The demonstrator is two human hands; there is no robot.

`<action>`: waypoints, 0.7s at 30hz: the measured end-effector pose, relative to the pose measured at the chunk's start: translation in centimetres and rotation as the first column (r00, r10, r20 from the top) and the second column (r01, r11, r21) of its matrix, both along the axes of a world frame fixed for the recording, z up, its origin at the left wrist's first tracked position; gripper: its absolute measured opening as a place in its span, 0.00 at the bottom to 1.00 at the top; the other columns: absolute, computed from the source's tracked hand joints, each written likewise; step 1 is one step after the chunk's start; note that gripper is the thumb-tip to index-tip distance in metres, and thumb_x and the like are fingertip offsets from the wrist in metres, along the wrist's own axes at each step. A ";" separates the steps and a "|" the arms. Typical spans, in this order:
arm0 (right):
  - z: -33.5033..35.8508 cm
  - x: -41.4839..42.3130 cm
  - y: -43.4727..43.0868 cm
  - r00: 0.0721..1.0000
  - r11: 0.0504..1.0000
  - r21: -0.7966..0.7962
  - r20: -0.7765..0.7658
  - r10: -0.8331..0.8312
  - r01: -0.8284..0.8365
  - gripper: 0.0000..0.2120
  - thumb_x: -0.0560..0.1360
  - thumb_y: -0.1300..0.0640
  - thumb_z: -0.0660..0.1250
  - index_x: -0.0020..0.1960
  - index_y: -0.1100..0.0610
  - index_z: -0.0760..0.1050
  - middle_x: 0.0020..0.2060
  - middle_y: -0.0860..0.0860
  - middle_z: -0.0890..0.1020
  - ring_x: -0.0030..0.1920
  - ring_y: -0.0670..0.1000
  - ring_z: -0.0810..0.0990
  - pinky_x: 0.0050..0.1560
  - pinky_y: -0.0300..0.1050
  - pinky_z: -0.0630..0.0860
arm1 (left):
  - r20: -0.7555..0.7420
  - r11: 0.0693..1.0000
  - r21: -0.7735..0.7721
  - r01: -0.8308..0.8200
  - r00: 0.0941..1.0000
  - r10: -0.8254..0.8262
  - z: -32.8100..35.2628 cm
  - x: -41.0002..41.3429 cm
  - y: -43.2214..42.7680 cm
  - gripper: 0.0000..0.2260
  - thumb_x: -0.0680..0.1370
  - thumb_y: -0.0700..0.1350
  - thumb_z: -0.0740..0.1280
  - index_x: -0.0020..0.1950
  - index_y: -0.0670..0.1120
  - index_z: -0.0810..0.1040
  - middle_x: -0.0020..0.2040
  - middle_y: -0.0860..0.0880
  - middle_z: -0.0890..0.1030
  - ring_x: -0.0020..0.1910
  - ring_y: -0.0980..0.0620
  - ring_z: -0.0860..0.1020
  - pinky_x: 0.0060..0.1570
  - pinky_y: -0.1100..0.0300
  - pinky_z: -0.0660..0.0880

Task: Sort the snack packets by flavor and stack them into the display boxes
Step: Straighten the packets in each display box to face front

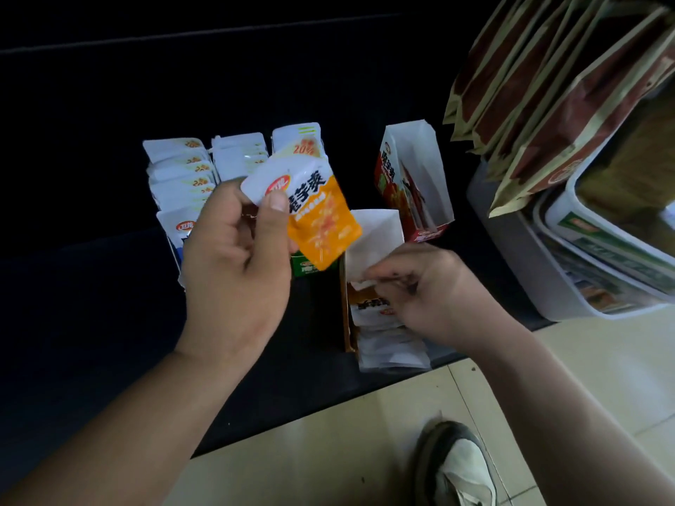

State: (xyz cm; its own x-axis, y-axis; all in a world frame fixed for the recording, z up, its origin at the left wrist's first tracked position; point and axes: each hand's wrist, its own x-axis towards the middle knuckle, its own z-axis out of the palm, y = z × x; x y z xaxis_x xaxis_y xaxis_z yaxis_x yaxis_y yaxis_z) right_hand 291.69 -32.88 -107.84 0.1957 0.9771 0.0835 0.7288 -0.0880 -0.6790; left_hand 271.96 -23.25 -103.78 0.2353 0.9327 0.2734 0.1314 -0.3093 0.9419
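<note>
Orange packet (321, 220) pinched by left hand (233, 264) fingers, while right hand (434, 290) fingers pinch a white packet (358, 285) inside the display box (372, 231).

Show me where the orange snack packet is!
The orange snack packet is mid-frame in the head view, pinched up in the left hand, above the green box and left of the open display box.

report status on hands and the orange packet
Left hand grips orange packet, raised. Right hand on stacked packets in near box, grip unclear. Right hand sits over that box's opening.
</note>
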 end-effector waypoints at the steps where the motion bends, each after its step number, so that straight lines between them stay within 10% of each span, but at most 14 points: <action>1: 0.1 -0.1 -0.2 1.000 1.000 -0.030 -0.016 -0.005 0.005 0.16 0.75 0.68 0.72 0.56 0.51 0.87 0.48 0.45 0.85 0.50 0.43 0.82 0.53 0.41 0.80 | 0.000 0.998 0.042 0.037 0.999 -0.037 0.3 0.3 0.0 0.04 0.86 0.45 0.63 0.57 0.50 0.77 0.41 0.48 0.82 0.37 0.55 0.81 0.37 0.62 0.77; 7: 2.1 0.3 -1.3 0.787 0.917 -0.056 -0.495 -0.370 0.396 0.08 0.74 0.62 0.65 0.47 0.54 0.81 0.41 0.54 0.84 0.45 0.57 0.82 0.45 0.58 0.81 | -0.321 0.915 0.036 0.402 0.872 -0.370 -3.5 1.5 -0.9 0.11 0.84 0.42 0.66 0.64 0.49 0.83 0.54 0.54 0.84 0.55 0.55 0.82 0.53 0.54 0.79; 13: 1.3 0.0 -1.3 0.758 0.900 -0.173 -0.489 -0.431 0.401 0.07 0.80 0.61 0.66 0.49 0.53 0.81 0.39 0.51 0.85 0.43 0.54 0.85 0.48 0.61 0.83 | -0.421 0.889 0.047 0.456 0.816 -0.396 -4.9 0.6 -1.4 0.13 0.83 0.37 0.67 0.65 0.47 0.84 0.59 0.58 0.83 0.61 0.66 0.78 0.60 0.75 0.70; 18: 0.8 0.8 -1.9 0.884 0.941 -0.154 -0.326 -0.335 0.300 0.06 0.79 0.59 0.72 0.55 0.52 0.83 0.44 0.47 0.86 0.45 0.43 0.83 0.45 0.32 0.78 | -0.487 0.903 0.084 0.420 0.808 -0.331 -5.7 -1.4 -0.7 0.21 0.78 0.29 0.65 0.64 0.49 0.84 0.61 0.58 0.82 0.60 0.59 0.79 0.60 0.61 0.77; 21: 0.4 1.3 -2.4 0.882 0.933 -0.215 -0.320 -0.347 0.289 0.07 0.79 0.56 0.72 0.57 0.50 0.83 0.47 0.45 0.86 0.47 0.46 0.85 0.52 0.44 0.83 | -0.610 0.863 -0.025 0.504 0.676 -0.413 -6.7 -2.5 -1.0 0.29 0.76 0.36 0.71 0.74 0.57 0.75 0.75 0.63 0.69 0.72 0.61 0.71 0.68 0.58 0.74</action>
